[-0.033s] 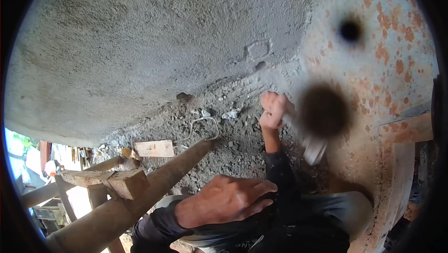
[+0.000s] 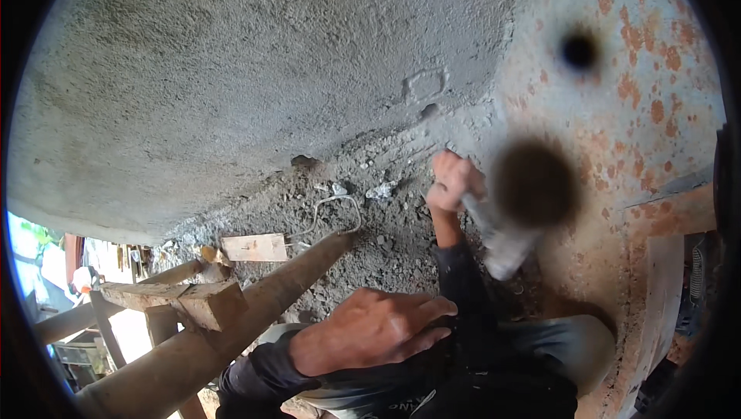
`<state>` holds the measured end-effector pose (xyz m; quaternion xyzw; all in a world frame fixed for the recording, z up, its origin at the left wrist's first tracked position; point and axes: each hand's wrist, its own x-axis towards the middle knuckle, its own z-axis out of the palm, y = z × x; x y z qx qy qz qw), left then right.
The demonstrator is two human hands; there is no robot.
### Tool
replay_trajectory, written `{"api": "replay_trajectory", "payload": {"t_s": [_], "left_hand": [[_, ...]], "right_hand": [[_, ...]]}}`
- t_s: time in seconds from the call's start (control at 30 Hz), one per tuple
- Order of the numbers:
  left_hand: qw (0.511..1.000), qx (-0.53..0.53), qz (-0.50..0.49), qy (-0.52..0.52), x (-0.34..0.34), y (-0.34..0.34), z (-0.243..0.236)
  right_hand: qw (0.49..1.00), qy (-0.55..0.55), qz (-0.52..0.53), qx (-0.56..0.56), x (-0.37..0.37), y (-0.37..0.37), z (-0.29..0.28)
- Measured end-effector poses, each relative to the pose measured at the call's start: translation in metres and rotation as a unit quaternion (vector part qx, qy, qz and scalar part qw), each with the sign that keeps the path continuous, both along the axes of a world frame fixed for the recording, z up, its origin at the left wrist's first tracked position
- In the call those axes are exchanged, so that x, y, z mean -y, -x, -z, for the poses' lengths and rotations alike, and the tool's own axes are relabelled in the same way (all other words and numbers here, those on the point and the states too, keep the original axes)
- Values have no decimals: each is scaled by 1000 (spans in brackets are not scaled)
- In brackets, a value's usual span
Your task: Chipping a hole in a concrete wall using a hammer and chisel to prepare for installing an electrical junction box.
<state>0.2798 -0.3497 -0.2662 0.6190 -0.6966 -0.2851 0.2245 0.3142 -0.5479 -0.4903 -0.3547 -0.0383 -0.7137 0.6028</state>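
Note:
My right hand (image 2: 455, 179) is closed in a fist above the rubble, near the corner of the walls. A grey tool with a flat pale end (image 2: 511, 253) sticks out of this fist toward my knee. It is blurred and a dark round spot covers part of it, so its kind cannot be told. My left hand (image 2: 370, 328) hangs over my lap beside a round wooden pole, fingers and thumb stretched out and apart, with nothing seen in it. Grey rubble and crumbled mortar (image 2: 370, 253) lie along the wall foot.
A rough grey plastered wall (image 2: 231, 64) rises ahead, a pale wall with reddish patches (image 2: 641, 87) to the right. Left stand the wooden pole (image 2: 285, 284) and a timber block (image 2: 212, 303). A bent metal rod (image 2: 340, 196) and a short board (image 2: 255, 247) lie by the rubble.
The tool's pale end has swung slightly left and toward me. My right hand has shifted a little to the left; my left hand stays in place.

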Motion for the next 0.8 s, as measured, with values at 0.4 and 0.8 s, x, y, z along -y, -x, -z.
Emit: {"api": "replay_trajectory", "payload": {"t_s": [0.4,0.8], "left_hand": [[1000,-10,-14,-24,-8,0,2],[1000,-9,-1,14,6,6,-1]], "right_hand": [[977,28,52,-207,-10,6,-12],[922,96,169,-335,14,20,19]]}}
